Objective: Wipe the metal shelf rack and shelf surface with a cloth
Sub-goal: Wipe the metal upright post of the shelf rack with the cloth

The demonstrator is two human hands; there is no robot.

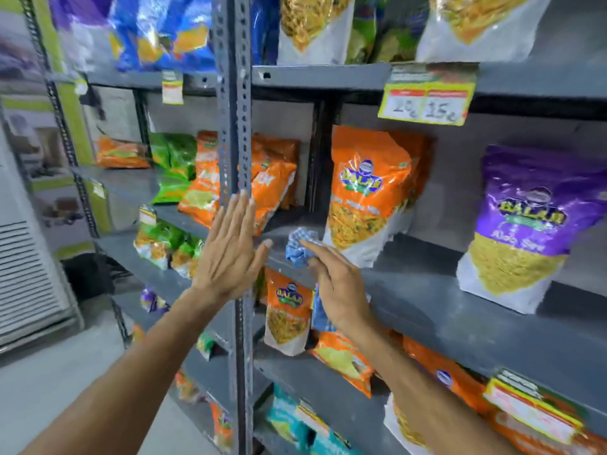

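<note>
Left hand point(230, 254), fingers spread flat, braces perforated grey metal upright point(234, 126); right hand point(338, 290) fingers pinch blue-checked cloth point(300, 246) onto grey shelf surface point(410, 300), wiping beside orange snack bag point(368, 195).

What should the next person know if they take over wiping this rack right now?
Left hand: open, flat against the grey upright, holding nothing.
Right hand: fingers closed on the blue checked cloth, pressing it on the middle shelf near its left front corner, just left of the orange bag.
The bags remain on the shelf; a purple bag stands further right.
Done: cannot tell how much has been wiped.
Left: probably the rest of this shelf around the bags, then the upright and the other shelves.
</note>
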